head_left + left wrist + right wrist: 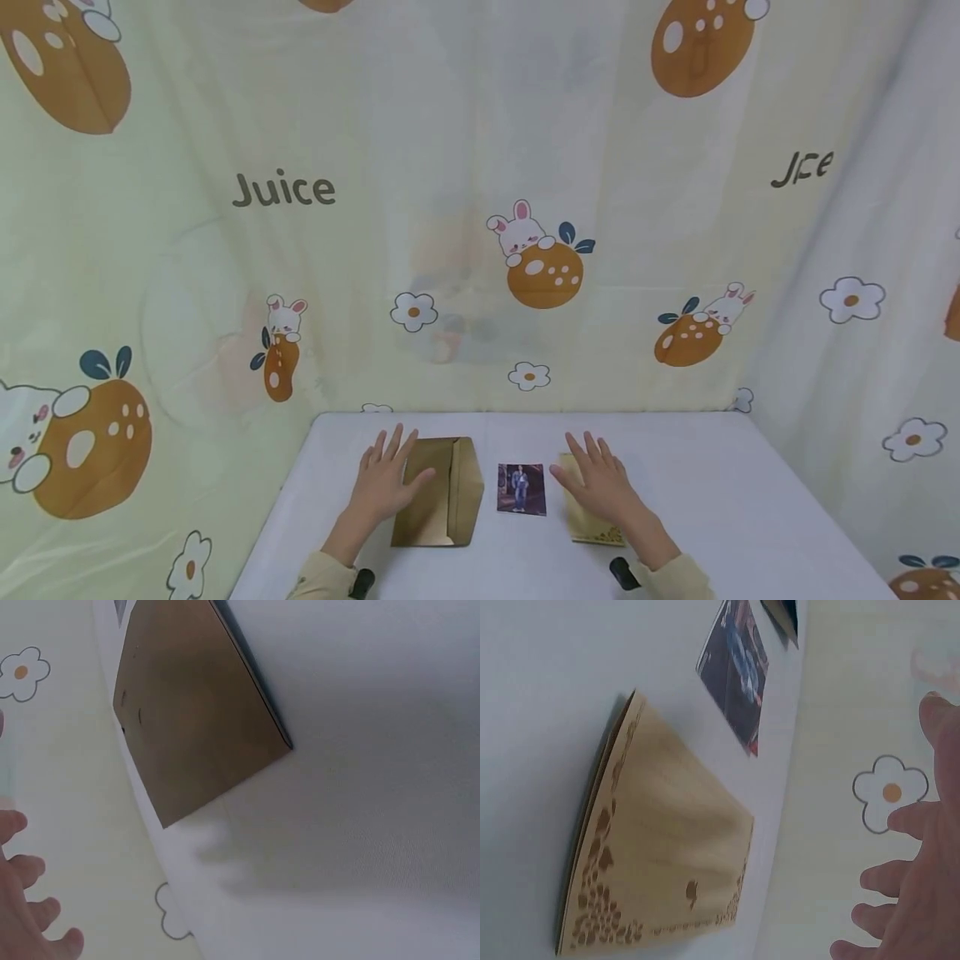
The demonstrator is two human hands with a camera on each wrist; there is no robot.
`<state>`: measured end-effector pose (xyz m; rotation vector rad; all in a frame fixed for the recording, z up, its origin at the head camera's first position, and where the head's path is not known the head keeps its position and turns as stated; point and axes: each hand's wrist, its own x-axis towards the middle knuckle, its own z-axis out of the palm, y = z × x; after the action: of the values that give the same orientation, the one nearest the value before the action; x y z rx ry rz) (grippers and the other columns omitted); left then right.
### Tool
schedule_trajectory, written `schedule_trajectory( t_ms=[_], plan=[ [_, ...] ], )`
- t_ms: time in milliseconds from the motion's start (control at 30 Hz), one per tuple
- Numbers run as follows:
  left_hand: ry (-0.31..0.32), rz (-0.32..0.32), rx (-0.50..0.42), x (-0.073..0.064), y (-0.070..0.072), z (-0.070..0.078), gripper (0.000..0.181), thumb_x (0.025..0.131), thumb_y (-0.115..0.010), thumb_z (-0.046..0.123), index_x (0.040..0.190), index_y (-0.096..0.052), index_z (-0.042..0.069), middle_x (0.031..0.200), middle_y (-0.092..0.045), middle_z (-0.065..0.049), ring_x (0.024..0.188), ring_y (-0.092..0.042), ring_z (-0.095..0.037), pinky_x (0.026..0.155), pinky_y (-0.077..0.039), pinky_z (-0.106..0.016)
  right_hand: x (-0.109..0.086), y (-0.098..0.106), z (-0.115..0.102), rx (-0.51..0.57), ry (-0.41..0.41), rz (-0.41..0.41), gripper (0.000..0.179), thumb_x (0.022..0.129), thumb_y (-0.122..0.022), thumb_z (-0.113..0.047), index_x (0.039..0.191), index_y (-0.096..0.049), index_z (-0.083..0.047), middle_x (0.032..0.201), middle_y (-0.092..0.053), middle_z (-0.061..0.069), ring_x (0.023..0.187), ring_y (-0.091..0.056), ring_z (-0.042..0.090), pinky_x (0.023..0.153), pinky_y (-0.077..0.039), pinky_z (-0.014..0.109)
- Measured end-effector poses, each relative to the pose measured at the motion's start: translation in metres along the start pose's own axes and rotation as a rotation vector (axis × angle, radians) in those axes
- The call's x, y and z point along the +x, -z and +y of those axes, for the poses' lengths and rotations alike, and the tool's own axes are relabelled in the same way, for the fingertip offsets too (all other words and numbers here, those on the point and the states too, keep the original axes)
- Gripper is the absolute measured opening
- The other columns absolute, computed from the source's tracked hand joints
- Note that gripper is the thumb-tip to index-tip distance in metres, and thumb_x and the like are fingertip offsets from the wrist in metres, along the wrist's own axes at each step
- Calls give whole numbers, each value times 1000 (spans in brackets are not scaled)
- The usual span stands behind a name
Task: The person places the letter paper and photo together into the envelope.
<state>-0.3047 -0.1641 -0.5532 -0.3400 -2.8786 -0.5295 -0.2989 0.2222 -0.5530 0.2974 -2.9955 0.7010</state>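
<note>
At the frame's lower centre, the left hand (381, 487) and right hand (602, 483) were spread. Beside the left lay a smooth, sheeny gold envelope (429, 500) with a tapered flap; between them, a rectangular photo (521, 489); partly behind the right, a tan card (588, 527) with brown floral edging, on the white table (720, 500).

On the table (750, 500) we find three items: the envelope (427, 496), below and mostly to the right of the left hand (382, 482); the photograph (521, 489), between both hands, nearer the right hand (600, 482); and the card (588, 521), below the right hand. Beyond both hands, we note the curtain (450, 125) behind the table.
</note>
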Motion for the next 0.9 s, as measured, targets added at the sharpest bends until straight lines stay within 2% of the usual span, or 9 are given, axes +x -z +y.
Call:
schedule_trajectory(
  t_ms=[300, 467, 567, 700, 800, 900],
  plan=[
    [-15, -2, 2, 2, -6, 3, 71, 97, -52, 60, 155, -38, 21, 165, -28, -16, 152, -20, -46, 117, -20, -65, 5, -14, -20, 11, 33, -16, 82, 99, -44, -65, 160, -26, -12, 165, -16, 27, 151, -9, 52, 116, -13, 72],
    [-4, -39, 12, -2, -17, 3, 71, 98, -51, 59, 157, -36, 22, 165, -26, -16, 152, -20, -46, 117, -21, -65, 7, -28, -36, 34, 61, -22, 77, 99, -49, -58, 157, -33, -10, 162, -22, 30, 150, -14, 54, 114, -16, 73],
    [-34, -44, 0, -6, -24, 5, 71, 98, -54, 56, 155, -38, 18, 164, -29, -19, 148, -26, -50, 114, -27, -67, 8, -38, -45, 29, 65, -34, 74, 99, -51, -56, 156, -36, -10, 162, -26, 29, 150, -18, 53, 114, -18, 72],
    [-97, -28, -13, -9, -30, 8, 71, 97, -56, 54, 153, -41, 13, 159, -36, -25, 139, -37, -56, 106, -35, -70, 11, -56, -57, 8, 82, -73, 74, 99, -48, -60, 155, -38, -12, 161, -29, 27, 150, -22, 50, 116, -21, 69],
    [-127, -21, -15, -8, -31, 11, 70, 96, -58, 52, 151, -43, 10, 156, -39, -26, 137, -40, -57, 104, -36, -70, 16, -68, -66, -1, 133, -110, 75, 100, -47, -61, 155, -38, -11, 160, -31, 27, 149, -25, 49, 115, -23, 68],
    [-133, -57, 6, -3, -30, 16, 68, 95, -59, 49, 150, -46, 10, 156, -39, -25, 139, -38, -56, 104, -37, -69, 23, -78, -75, -19, 210, -121, 71, 101, -53, -52, 154, -39, -7, 158, -34, 29, 147, -29, 50, 113, -27, 68]
  ],
)
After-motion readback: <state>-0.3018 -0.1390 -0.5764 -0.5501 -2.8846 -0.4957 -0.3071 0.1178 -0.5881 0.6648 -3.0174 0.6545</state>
